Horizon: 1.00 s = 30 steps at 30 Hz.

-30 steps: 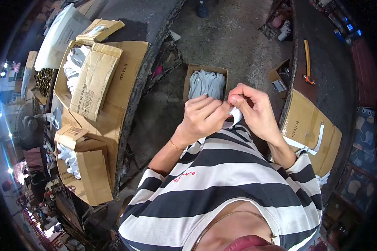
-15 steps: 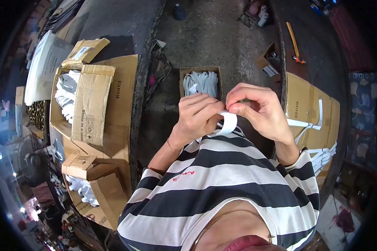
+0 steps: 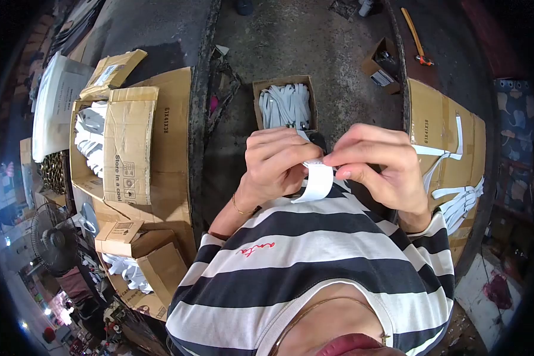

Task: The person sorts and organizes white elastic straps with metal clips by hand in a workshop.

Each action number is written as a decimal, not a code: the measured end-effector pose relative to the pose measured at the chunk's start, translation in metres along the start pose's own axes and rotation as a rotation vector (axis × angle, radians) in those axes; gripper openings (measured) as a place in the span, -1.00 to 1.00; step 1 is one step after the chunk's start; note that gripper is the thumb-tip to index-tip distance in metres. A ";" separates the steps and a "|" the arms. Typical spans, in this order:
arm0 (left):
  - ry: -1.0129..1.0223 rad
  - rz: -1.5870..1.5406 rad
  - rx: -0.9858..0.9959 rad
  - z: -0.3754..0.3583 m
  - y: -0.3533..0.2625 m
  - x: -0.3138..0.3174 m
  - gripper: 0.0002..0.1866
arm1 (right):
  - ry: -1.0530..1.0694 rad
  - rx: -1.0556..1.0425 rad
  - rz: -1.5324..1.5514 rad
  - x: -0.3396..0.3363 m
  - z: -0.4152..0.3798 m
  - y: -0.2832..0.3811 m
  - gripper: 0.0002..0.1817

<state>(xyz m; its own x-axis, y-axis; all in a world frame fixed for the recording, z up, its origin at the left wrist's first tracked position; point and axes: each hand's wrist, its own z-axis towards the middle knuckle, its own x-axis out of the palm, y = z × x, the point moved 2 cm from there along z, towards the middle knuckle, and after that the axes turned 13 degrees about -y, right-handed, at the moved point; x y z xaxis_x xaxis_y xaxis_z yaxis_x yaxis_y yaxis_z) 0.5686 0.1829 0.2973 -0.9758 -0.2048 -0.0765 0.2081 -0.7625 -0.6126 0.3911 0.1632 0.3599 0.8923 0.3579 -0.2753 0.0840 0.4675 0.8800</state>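
Observation:
A white elastic-looking strap [image 3: 319, 181] curls down in front of the striped shirt, its upper end folded over. My left hand [image 3: 277, 163] is closed around the strap, its fingertips at the folded end. From the other side, my right hand [image 3: 385, 169] has curled fingers, with the index fingertip touching that end and the thumb beside the strap's edge. Whatever small piece lies between the fingertips is too small to make out. Just beyond the hands, an open cardboard box [image 3: 256, 107] holds many similar white straps [image 3: 285, 105].
On the left bench stand open cartons [image 3: 130, 142] [image 3: 160, 267] with white straps. More straps [image 3: 460, 204] lie on flat cardboard [image 3: 439, 118] at the right. A hammer [image 3: 414, 35] rests farther up that bench. A small box [image 3: 381, 65] stands on the floor. A fan [image 3: 53, 237] is far left.
The right hand has shifted slightly right and its thumb has moved apart from the index finger. More of the strap's curled face shows. The camera view has tilted a little.

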 end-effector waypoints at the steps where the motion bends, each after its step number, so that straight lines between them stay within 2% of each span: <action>1: -0.003 0.002 0.000 -0.001 -0.002 -0.001 -0.80 | 0.003 -0.001 0.001 0.001 -0.001 0.001 -0.80; 3: 0.002 -0.020 -0.043 -0.003 -0.004 -0.001 -0.75 | -0.032 -0.234 -0.151 0.002 -0.003 0.007 -0.80; 5: 0.038 -0.046 -0.088 -0.006 -0.004 -0.003 -0.71 | -0.001 -0.222 -0.146 -0.003 -0.004 0.007 -0.80; 8: 0.131 -0.127 -0.135 -0.002 -0.004 -0.005 -0.65 | -0.012 0.207 0.107 -0.005 -0.006 -0.002 -0.80; 13: 0.131 -0.154 -0.133 -0.002 -0.009 -0.007 -0.61 | -0.107 0.272 0.252 -0.004 -0.008 0.003 -0.82; 16: 0.157 -0.173 -0.145 -0.002 -0.010 -0.011 -0.63 | -0.044 0.045 0.036 -0.003 -0.006 0.006 -0.87; 19: 0.146 -0.180 -0.141 -0.002 -0.013 -0.011 -0.67 | -0.061 0.011 -0.045 0.004 -0.005 0.015 -0.87; 20: 0.136 -0.175 -0.127 -0.001 -0.014 -0.012 -0.69 | -0.052 -0.137 -0.083 0.008 -0.004 0.015 -0.83; 21: 0.138 -0.174 -0.127 0.000 -0.015 -0.012 -0.69 | -0.054 -0.138 -0.082 0.009 -0.003 0.015 -0.83; 24: 0.119 -0.126 -0.137 0.001 -0.018 -0.015 -0.74 | -0.039 -0.322 -0.220 0.016 -0.002 0.018 -0.78; 30: 0.190 -0.168 -0.211 -0.008 -0.015 -0.018 -0.78 | 0.119 -0.258 -0.164 0.010 -0.007 0.010 -0.81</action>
<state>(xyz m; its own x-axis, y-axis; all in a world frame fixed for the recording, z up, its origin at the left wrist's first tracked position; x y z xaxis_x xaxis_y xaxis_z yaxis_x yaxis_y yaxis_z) 0.5822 0.2025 0.3018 -0.9945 0.0463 -0.0936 0.0439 -0.6278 -0.7771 0.3975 0.1766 0.3634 0.8171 0.3457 -0.4614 0.0931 0.7106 0.6974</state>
